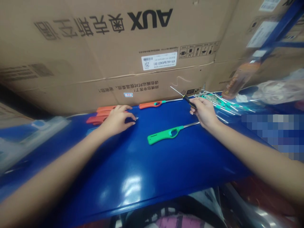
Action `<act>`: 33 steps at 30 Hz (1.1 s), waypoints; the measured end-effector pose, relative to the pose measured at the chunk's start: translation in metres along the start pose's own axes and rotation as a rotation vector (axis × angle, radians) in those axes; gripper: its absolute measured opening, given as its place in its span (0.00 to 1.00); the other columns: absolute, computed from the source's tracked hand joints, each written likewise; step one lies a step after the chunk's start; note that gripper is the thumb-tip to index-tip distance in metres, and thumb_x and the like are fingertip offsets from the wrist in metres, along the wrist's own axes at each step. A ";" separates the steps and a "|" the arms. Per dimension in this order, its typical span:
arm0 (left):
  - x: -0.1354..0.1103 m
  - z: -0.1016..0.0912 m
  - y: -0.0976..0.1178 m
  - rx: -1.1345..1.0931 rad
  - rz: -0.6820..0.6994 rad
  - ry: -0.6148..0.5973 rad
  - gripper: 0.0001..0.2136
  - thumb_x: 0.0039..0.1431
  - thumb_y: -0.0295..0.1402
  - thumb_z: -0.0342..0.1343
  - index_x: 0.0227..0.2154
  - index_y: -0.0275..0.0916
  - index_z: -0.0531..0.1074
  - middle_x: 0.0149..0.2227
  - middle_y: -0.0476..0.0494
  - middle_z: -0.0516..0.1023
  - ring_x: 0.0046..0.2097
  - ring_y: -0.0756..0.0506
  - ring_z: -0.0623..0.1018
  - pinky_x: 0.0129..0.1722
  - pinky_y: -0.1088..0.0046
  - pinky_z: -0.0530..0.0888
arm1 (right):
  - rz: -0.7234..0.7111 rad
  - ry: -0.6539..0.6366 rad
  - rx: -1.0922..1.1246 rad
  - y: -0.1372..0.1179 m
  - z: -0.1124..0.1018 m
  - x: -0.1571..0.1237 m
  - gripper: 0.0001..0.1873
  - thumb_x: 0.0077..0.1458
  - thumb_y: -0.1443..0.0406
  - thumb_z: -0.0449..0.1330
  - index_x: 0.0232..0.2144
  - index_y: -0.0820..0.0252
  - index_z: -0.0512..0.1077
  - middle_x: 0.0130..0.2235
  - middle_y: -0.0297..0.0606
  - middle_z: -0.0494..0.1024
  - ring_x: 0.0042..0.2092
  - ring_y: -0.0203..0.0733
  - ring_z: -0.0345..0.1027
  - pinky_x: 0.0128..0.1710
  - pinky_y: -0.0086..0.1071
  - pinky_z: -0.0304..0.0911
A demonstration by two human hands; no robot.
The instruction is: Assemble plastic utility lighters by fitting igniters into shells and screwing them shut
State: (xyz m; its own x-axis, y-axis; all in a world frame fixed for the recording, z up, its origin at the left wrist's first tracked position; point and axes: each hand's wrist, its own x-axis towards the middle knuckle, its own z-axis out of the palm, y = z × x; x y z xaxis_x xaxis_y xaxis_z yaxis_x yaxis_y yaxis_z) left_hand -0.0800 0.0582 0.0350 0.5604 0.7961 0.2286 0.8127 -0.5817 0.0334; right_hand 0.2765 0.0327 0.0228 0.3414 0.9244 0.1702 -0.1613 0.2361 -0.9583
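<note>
My right hand (204, 110) is closed around the black and yellow handle of a screwdriver (188, 101), whose thin shaft points up and left. My left hand (120, 119) reaches over several orange-red lighters (96, 119) at the back left, thumb and fingers apart; a small metal tip shows by its fingertips. Beside it, along the carton's base, lies an orange long-necked lighter (148, 105). Nearer to me rests a green long-necked lighter (161, 136), its metal tube running toward my right wrist.
A big cardboard box (106, 57) walls off the back of the blue table (147, 171). Metal tubes with green parts (223, 103) are heaped at right, before an orange drink bottle (241, 79) and a clear plastic bag (277, 90). More clear plastic (45, 133) lies left.
</note>
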 end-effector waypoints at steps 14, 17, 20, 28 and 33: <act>-0.001 0.015 0.061 -1.380 -0.388 0.103 0.17 0.48 0.44 0.72 0.34 0.36 0.77 0.39 0.41 0.83 0.37 0.47 0.80 0.44 0.67 0.77 | 0.005 -0.260 -0.025 -0.012 0.001 -0.010 0.15 0.40 0.61 0.74 0.31 0.61 0.77 0.22 0.28 0.72 0.22 0.30 0.65 0.23 0.26 0.64; -0.005 0.021 0.071 -1.653 -0.475 0.083 0.16 0.44 0.36 0.75 0.34 0.35 0.77 0.34 0.43 0.83 0.33 0.51 0.79 0.39 0.73 0.77 | 0.037 -0.377 -0.009 -0.020 0.003 -0.019 0.17 0.40 0.61 0.76 0.34 0.62 0.79 0.25 0.30 0.74 0.23 0.29 0.66 0.23 0.26 0.62; -0.008 0.025 0.073 -1.708 -0.470 0.086 0.17 0.44 0.33 0.75 0.36 0.35 0.77 0.32 0.44 0.83 0.33 0.50 0.80 0.38 0.74 0.78 | 0.064 -0.442 0.047 -0.023 0.007 -0.028 0.17 0.42 0.61 0.75 0.35 0.60 0.79 0.25 0.28 0.72 0.23 0.28 0.64 0.23 0.25 0.62; -0.015 0.032 0.080 -1.528 -0.285 0.072 0.16 0.47 0.32 0.73 0.39 0.37 0.77 0.33 0.46 0.84 0.35 0.48 0.82 0.42 0.72 0.79 | 0.013 -0.413 0.044 -0.012 0.016 -0.038 0.21 0.48 0.53 0.72 0.40 0.55 0.72 0.32 0.30 0.73 0.25 0.31 0.67 0.19 0.27 0.66; -0.018 0.032 0.083 -1.444 -0.227 0.012 0.16 0.49 0.35 0.72 0.39 0.37 0.77 0.35 0.43 0.85 0.38 0.45 0.84 0.42 0.68 0.80 | 0.033 -0.407 0.044 -0.008 0.018 -0.039 0.22 0.47 0.52 0.72 0.38 0.55 0.70 0.33 0.30 0.72 0.26 0.32 0.69 0.20 0.28 0.70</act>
State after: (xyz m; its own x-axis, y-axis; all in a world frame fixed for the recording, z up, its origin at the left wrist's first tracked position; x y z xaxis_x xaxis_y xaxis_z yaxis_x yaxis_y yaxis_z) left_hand -0.0174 0.0003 0.0025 0.4374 0.8945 0.0930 0.0146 -0.1105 0.9938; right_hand 0.2479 0.0004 0.0276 -0.0577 0.9726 0.2251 -0.2088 0.2087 -0.9554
